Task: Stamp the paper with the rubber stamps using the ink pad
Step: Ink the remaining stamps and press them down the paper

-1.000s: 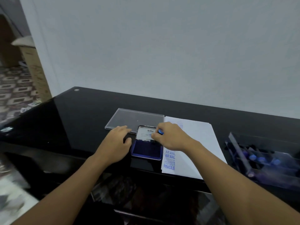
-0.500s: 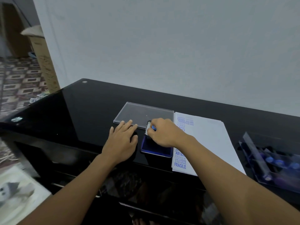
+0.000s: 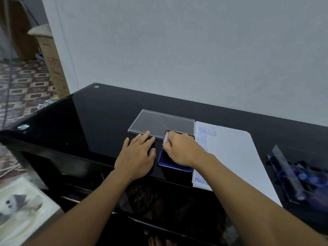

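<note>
As left hand (image 3: 136,157) rests, right hand (image 3: 182,150) pinches stamp (image 3: 170,141).

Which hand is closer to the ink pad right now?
Right. The right hand is directly over the ink pad, gripping a stamp; the left hand lies flat on the table beside the pad's left edge.

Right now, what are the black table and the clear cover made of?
The table looks like glossy black glass: it reflects the wall and hands like a mirror. The clear cover is probably hard transparent plastic: the dark top shows through it, and its rim catches light.
</note>
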`<action>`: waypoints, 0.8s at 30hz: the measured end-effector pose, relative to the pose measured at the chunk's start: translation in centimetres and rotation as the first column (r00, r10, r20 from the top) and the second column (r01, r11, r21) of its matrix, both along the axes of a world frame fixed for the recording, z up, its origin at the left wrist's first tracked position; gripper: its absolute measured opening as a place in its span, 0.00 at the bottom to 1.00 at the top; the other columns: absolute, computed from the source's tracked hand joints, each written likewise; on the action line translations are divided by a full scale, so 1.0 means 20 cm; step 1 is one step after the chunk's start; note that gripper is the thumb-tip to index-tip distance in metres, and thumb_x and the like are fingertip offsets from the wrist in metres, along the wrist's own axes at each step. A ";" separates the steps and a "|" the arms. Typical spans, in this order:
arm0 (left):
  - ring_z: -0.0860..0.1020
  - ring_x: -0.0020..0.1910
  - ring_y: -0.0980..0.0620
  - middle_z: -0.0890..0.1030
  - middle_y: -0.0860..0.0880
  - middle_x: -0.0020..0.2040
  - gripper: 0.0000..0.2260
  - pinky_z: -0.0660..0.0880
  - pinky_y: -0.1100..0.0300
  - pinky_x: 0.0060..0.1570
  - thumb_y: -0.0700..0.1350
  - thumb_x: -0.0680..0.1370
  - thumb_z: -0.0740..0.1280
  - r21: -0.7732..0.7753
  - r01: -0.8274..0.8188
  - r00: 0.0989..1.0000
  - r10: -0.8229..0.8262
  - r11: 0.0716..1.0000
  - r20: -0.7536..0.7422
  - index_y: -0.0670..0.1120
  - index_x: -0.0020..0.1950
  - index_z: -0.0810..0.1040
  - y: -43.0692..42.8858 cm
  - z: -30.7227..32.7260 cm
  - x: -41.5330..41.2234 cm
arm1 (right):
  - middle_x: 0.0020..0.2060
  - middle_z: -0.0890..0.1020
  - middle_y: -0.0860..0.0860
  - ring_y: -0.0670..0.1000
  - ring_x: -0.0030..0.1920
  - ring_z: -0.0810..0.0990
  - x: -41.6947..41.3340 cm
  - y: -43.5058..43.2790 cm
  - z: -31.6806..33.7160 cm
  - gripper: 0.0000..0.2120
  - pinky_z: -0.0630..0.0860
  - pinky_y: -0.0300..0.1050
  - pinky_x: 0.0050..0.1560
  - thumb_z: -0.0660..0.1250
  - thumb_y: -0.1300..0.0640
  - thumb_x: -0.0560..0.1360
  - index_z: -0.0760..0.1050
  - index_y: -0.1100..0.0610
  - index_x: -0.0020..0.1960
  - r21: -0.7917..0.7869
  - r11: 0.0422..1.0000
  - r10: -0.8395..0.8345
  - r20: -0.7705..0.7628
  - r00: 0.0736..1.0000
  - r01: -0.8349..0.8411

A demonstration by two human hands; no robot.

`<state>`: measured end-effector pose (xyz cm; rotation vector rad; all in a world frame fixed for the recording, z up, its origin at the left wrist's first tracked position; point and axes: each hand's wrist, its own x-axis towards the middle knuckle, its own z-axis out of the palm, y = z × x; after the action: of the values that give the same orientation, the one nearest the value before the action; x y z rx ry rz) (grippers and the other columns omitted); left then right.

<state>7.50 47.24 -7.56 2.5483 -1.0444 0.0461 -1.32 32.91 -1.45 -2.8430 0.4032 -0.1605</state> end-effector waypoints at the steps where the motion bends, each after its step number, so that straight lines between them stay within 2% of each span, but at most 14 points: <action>1: 0.52 0.80 0.54 0.54 0.54 0.82 0.22 0.48 0.44 0.78 0.52 0.84 0.51 0.001 -0.001 1.000 0.001 1.000 0.003 0.53 0.79 0.61 0.00 0.00 0.00 | 0.44 0.80 0.59 0.61 0.43 0.75 0.00 0.01 -0.01 0.11 0.70 0.51 0.43 0.55 0.50 0.81 0.67 0.56 0.46 -0.002 1.000 -0.001 0.017 1.000 0.002; 5: 0.52 0.80 0.54 0.54 0.54 0.82 0.22 0.48 0.45 0.79 0.53 0.84 0.51 0.011 -0.014 1.000 0.014 1.000 0.008 0.52 0.79 0.62 0.00 0.00 -0.01 | 0.43 0.79 0.59 0.62 0.44 0.77 -0.01 0.02 -0.04 0.10 0.69 0.50 0.40 0.54 0.51 0.81 0.65 0.57 0.47 -0.009 1.000 -0.014 0.053 0.999 0.014; 10: 0.53 0.80 0.54 0.54 0.54 0.82 0.22 0.48 0.45 0.79 0.53 0.84 0.52 0.004 -0.017 1.000 0.017 1.000 0.003 0.52 0.78 0.63 0.00 0.01 -0.01 | 0.38 0.74 0.56 0.60 0.40 0.73 0.00 0.03 -0.04 0.10 0.68 0.49 0.40 0.55 0.51 0.81 0.63 0.56 0.44 0.011 1.000 -0.029 0.069 0.997 0.028; 21: 0.53 0.80 0.54 0.54 0.54 0.82 0.22 0.48 0.46 0.78 0.53 0.84 0.52 0.011 -0.026 1.000 0.026 1.000 0.007 0.52 0.78 0.63 0.00 0.00 -0.01 | 0.41 0.78 0.57 0.60 0.41 0.76 0.00 0.02 -0.05 0.10 0.73 0.51 0.41 0.54 0.50 0.81 0.66 0.56 0.47 0.008 0.999 -0.033 0.067 0.997 0.032; 24: 0.53 0.80 0.54 0.55 0.54 0.82 0.22 0.48 0.46 0.78 0.53 0.84 0.52 0.012 -0.027 1.000 0.027 1.000 0.009 0.52 0.78 0.63 0.00 0.01 -0.01 | 0.40 0.77 0.56 0.59 0.41 0.75 0.00 0.02 -0.04 0.10 0.71 0.50 0.41 0.54 0.50 0.81 0.66 0.56 0.46 0.022 0.999 -0.036 0.057 0.998 0.035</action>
<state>7.25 47.17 -7.42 2.5755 -1.0170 0.0585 -1.24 33.30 -2.32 -2.8043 0.4406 -0.2429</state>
